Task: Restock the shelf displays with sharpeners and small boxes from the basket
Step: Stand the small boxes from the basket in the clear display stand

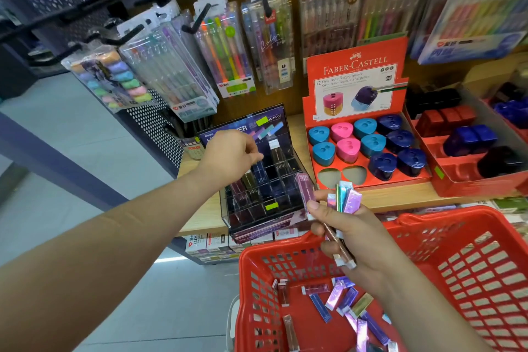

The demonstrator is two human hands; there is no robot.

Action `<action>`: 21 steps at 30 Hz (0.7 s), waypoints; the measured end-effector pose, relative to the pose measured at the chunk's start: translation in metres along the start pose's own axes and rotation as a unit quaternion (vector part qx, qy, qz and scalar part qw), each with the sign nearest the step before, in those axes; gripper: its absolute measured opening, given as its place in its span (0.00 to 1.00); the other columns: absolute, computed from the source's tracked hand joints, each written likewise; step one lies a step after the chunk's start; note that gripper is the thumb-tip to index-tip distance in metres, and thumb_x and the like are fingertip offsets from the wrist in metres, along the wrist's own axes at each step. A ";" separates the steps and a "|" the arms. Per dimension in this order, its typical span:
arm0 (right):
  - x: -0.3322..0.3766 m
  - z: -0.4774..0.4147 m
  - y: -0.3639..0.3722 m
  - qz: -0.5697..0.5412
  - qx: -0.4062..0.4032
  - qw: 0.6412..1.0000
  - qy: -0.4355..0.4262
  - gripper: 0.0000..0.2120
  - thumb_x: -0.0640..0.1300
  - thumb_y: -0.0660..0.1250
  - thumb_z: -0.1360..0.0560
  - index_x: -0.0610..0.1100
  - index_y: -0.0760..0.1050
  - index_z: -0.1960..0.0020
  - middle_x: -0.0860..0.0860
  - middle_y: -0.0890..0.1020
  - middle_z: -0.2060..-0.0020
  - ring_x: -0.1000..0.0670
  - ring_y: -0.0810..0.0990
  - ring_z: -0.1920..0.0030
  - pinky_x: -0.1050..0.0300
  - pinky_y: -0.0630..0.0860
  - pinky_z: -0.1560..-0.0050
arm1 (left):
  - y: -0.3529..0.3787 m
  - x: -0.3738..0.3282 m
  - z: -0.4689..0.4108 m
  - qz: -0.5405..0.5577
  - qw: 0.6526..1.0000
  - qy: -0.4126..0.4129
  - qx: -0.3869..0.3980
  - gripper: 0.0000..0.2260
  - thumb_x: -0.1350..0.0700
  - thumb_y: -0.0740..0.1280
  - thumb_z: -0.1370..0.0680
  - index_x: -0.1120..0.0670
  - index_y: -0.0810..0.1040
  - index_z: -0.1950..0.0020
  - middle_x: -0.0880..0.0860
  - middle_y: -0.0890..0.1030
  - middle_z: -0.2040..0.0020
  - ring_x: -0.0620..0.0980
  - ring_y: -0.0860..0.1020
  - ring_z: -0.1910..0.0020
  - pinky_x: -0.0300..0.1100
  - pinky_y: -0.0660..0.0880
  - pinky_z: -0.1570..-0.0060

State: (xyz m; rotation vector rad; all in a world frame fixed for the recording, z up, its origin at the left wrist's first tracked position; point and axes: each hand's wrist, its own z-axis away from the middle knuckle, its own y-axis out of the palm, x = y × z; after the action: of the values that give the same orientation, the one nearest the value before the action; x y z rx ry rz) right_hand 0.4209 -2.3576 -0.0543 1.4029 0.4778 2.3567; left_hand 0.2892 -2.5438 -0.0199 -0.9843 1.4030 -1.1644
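A red display box [354, 80] of triangular sharpeners [371, 141] in blue, pink and navy stands on a pale wooden shelf [400, 194]. Just left of it on the same shelf sits a dark, clear-walled compartment case [257, 203]. The left hand [228, 157] reaches over this case with its fingers bent down toward a dark blue box standing in one cell; whether they grip it cannot be told. In front of the display box, the right hand [347, 234] pinches a fanned bunch of small boxes [347, 198], purple, teal and pink, between thumb and curled fingers. It hovers above a red basket [428, 237], on whose bottom more loose boxes [343, 301] lie scattered. Above and left of the display box, pen packs [225, 51] hang from black hooks. Further left stands a dark perforated panel [154, 126], with grey floor [71, 128] beyond.
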 end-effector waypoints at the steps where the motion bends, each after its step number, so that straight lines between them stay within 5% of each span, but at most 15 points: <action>1: 0.000 -0.001 0.000 -0.001 -0.008 1.000 -0.004 0.10 0.40 0.73 0.34 0.45 0.78 0.53 0.51 0.79 0.69 0.53 0.72 0.71 0.65 0.62 0.80 | -0.002 -0.002 0.000 -0.008 1.000 0.002 -0.004 0.10 0.48 0.68 0.23 0.52 0.84 0.57 0.49 0.83 0.57 0.49 0.79 0.57 0.41 0.72 0.58; 4: 0.000 -0.002 0.000 -0.018 -0.034 0.999 -0.018 0.09 0.39 0.73 0.31 0.45 0.76 0.54 0.51 0.78 0.68 0.54 0.72 0.71 0.65 0.62 0.79 | -0.018 -0.022 0.011 0.106 0.994 -0.009 0.025 0.16 0.45 0.64 0.21 0.54 0.85 0.56 0.50 0.84 0.59 0.44 0.78 0.65 0.40 0.72 0.62; 6: 0.001 -0.004 0.001 -0.023 -0.053 0.998 -0.033 0.07 0.36 0.72 0.28 0.45 0.75 0.55 0.50 0.77 0.68 0.54 0.72 0.72 0.65 0.62 0.80 | -0.028 -0.042 0.028 0.282 0.946 -0.043 0.157 0.16 0.44 0.65 0.22 0.55 0.84 0.54 0.51 0.84 0.60 0.42 0.76 0.68 0.38 0.73 0.65; 8: 0.000 -0.004 0.002 -0.014 -0.065 0.996 -0.053 0.07 0.35 0.71 0.27 0.45 0.75 0.55 0.50 0.76 0.68 0.55 0.72 0.73 0.65 0.63 0.79 | -0.026 -0.055 0.045 0.322 0.912 -0.029 0.253 0.14 0.45 0.68 0.24 0.55 0.84 0.53 0.52 0.84 0.60 0.42 0.76 0.66 0.36 0.75 0.66; 13: -0.004 -0.001 0.007 -0.016 -0.044 0.998 -0.051 0.10 0.37 0.72 0.28 0.43 0.77 0.48 0.48 0.79 0.65 0.54 0.73 0.71 0.64 0.64 0.78 | -0.010 -0.056 0.067 0.473 0.851 -0.053 0.221 0.05 0.57 0.65 0.21 0.56 0.78 0.55 0.57 0.82 0.57 0.48 0.80 0.58 0.41 0.79 0.56; 16: -0.002 0.000 0.006 -0.178 0.004 0.984 0.027 0.14 0.32 0.66 0.29 0.41 0.74 0.45 0.41 0.77 0.56 0.53 0.73 0.69 0.65 0.66 0.78 | -0.037 -0.036 0.056 0.561 0.803 -0.088 0.179 0.06 0.59 0.60 0.18 0.56 0.75 0.52 0.60 0.82 0.57 0.52 0.82 0.63 0.40 0.81 0.63; 18: -0.001 0.002 0.001 -0.260 0.028 0.963 0.057 0.18 0.29 0.61 0.31 0.42 0.72 0.43 0.38 0.77 0.52 0.52 0.73 0.67 0.65 0.70 0.75 | -0.057 -0.015 0.046 0.547 0.822 -0.058 0.149 0.08 0.60 0.59 0.18 0.55 0.77 0.47 0.55 0.78 0.61 0.48 0.78 0.66 0.37 0.78 0.66; 21: -0.002 0.003 -0.003 -0.303 0.042 0.950 0.067 0.24 0.27 0.59 0.35 0.42 0.71 0.40 0.35 0.78 0.49 0.50 0.75 0.65 0.64 0.75 0.69 | -0.073 0.012 0.040 0.424 0.899 -0.036 0.102 0.07 0.62 0.64 0.21 0.55 0.79 0.45 0.55 0.78 0.63 0.46 0.78 0.67 0.37 0.79 0.63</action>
State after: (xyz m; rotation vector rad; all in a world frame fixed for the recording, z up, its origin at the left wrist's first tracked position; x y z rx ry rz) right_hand 0.4251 -2.3556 -0.0555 0.9443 0.9096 1.9409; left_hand 0.3262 -2.5756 0.0487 -0.1887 1.3889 -0.5805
